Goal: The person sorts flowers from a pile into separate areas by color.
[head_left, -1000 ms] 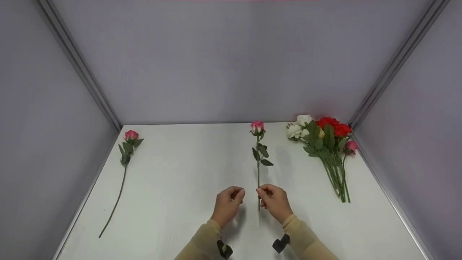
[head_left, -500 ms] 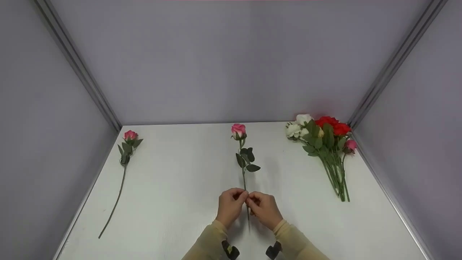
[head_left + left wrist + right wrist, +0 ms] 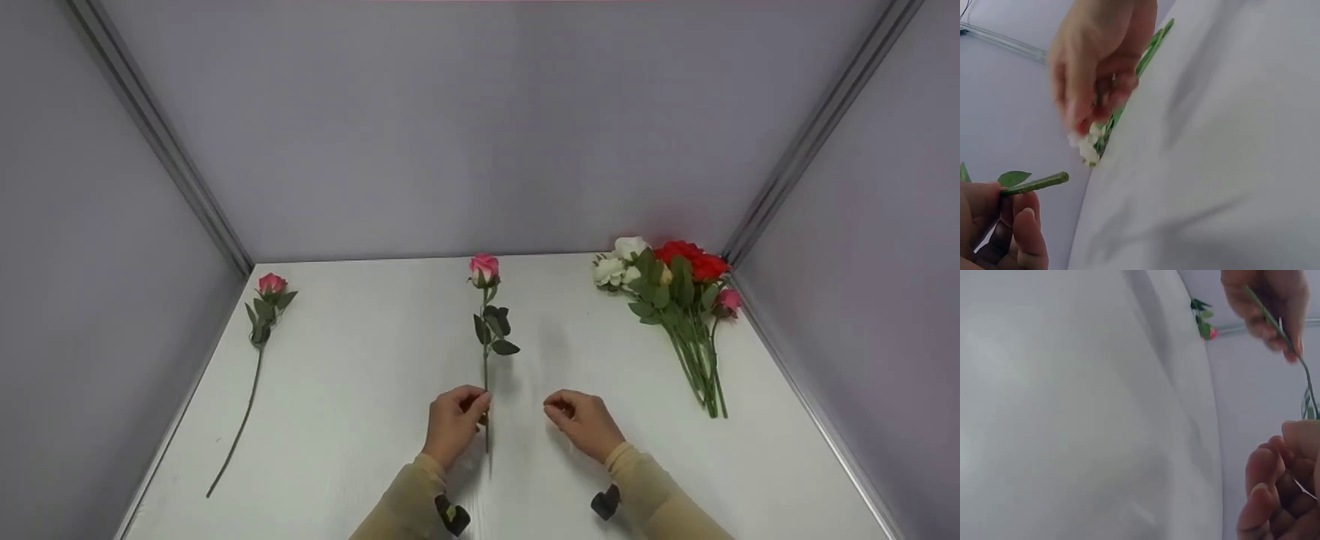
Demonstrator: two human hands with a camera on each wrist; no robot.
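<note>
A pink rose (image 3: 484,268) with dark green leaves stands over the middle of the white table, flower end away from me. Thumb and fingers of my left hand (image 3: 454,424) pinch its stem low down, and the cut end (image 3: 1050,181) juts past the fingers in the left wrist view. To the right of the stem, my right hand (image 3: 589,425) hovers apart from it, fingers loosely bent and holding nothing. The right wrist view shows that hand (image 3: 1280,489) near the camera, with the green stem (image 3: 1275,323) in the other hand beyond.
Another pink rose (image 3: 271,283) lies along the table's left side, its long stem toward me. At the back right lies a bunch of red roses (image 3: 690,259), white flowers (image 3: 611,271) and a pink rose (image 3: 728,301). Grey walls (image 3: 480,135) enclose the table (image 3: 360,360).
The rose has moved left. My left hand has come to the stem and taken hold; my right hand has let go and drawn away to the right.
</note>
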